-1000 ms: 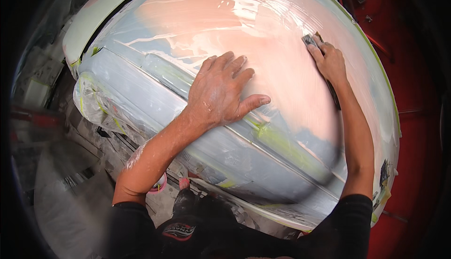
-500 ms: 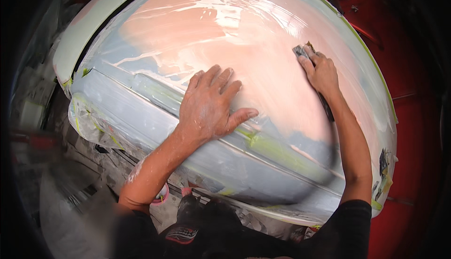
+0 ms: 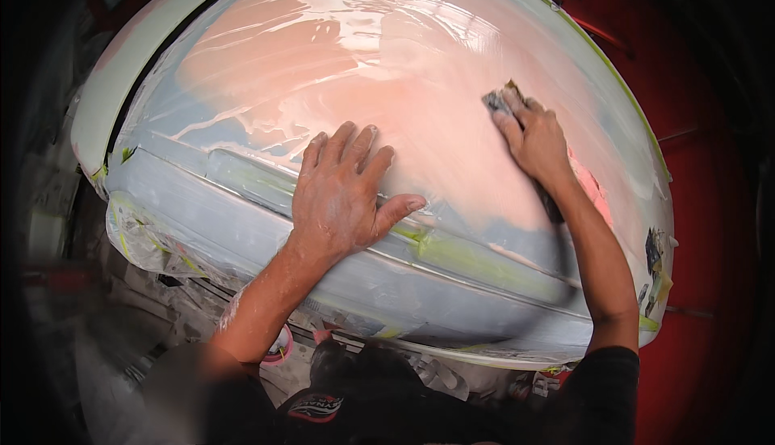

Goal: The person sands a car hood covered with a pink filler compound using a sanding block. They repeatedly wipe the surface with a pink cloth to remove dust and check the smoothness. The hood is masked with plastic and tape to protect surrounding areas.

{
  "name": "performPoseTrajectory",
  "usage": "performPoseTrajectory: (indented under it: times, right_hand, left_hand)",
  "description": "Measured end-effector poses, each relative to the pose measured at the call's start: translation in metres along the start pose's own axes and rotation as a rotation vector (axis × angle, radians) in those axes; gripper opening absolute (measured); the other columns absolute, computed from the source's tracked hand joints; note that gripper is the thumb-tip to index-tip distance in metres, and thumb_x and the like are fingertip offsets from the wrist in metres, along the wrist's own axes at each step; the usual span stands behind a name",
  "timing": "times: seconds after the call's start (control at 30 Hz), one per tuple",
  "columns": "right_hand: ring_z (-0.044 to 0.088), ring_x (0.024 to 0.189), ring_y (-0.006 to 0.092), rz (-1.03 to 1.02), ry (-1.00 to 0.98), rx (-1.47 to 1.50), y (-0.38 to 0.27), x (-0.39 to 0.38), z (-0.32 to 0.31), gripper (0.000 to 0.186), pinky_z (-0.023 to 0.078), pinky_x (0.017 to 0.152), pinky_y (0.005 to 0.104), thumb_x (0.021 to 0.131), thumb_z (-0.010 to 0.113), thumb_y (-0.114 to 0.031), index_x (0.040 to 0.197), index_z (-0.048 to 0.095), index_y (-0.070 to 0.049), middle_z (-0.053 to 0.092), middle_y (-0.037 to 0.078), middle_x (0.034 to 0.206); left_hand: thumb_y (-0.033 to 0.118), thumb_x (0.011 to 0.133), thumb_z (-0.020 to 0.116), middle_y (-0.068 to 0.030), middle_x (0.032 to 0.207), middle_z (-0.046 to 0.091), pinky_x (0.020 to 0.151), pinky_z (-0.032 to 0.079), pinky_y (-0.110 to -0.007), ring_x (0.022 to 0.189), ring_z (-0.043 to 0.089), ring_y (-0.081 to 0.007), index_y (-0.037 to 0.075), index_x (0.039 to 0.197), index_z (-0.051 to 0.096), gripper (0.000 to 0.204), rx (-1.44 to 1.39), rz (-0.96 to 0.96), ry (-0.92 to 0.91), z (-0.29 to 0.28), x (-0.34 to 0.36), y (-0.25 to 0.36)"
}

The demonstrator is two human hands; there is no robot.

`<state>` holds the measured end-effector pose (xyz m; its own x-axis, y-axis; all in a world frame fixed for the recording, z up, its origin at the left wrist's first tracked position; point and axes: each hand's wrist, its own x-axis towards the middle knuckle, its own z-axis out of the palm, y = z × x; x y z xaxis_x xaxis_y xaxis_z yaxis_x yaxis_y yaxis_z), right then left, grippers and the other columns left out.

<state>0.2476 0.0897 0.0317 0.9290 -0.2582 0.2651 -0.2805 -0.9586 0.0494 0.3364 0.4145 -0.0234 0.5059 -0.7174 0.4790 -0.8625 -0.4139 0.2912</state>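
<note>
A car body panel fills the middle, with salmon-pink filler patches over blue-grey and shiny wet streaks across its upper part. My left hand lies open on it, fingers spread and dusted white, across the moulding strip along its lower side. To the right, my right hand is closed round a small, dark grey sanding block and presses it to the pink area. A brownish edge shows at the block; its underside is hidden. Beside my right forearm is a bright pink patch.
Clear masking film with yellow-green tape hangs at the panel's left end. A pale curved panel adjoins there across a dark gap. Below stands a pink-rimmed bucket. Red flooring lies at the right.
The view has shifted a little, so the panel and both hands sit farther left. My right hand still grips the block; the bright pink patch now shows beside the forearm.
</note>
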Motion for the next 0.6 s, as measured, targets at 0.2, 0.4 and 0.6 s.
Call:
performPoseTrajectory:
  times: [0.2, 0.4, 0.6]
  right_hand:
    - [0.069, 0.107, 0.0450, 0.272, -0.023, -0.159, 0.073, 0.125, 0.016, 0.057, 0.055, 0.093, 0.0518, 0.101, 0.051, -0.052, 0.131, 0.070, -0.008, 0.072, 0.029, 0.109]
    - [0.065, 0.094, 0.0527, -0.036, 0.041, 0.059, -0.018, -0.020, 0.004, 0.046, 0.054, 0.087, 0.0554, 0.098, 0.062, -0.040, 0.131, 0.070, -0.008, 0.066, 0.034, 0.117]
    - [0.067, 0.097, 0.0502, 0.131, 0.000, -0.055, 0.019, 0.020, -0.005, 0.051, 0.055, 0.091, 0.0520, 0.098, 0.059, -0.047, 0.129, 0.072, -0.009, 0.069, 0.030, 0.116]
  left_hand:
    - [0.070, 0.094, 0.053, -0.0223, 0.140, 0.060, 0.113, 0.034, -0.059, 0.136, 0.049, -0.0418, 0.006, 0.125, 0.069, 0.074, -0.124, 0.020, -0.001, 0.002, 0.008, 0.012]
    - [0.070, 0.093, 0.056, -0.0238, 0.132, 0.061, 0.106, 0.039, -0.062, 0.129, 0.052, -0.0436, 0.002, 0.115, 0.069, 0.073, -0.025, 0.030, 0.097, 0.004, -0.001, -0.009]
    - [0.070, 0.094, 0.054, -0.0217, 0.139, 0.060, 0.114, 0.034, -0.057, 0.135, 0.050, -0.0422, 0.005, 0.124, 0.070, 0.073, -0.066, -0.002, 0.014, -0.002, 0.003, 0.003]
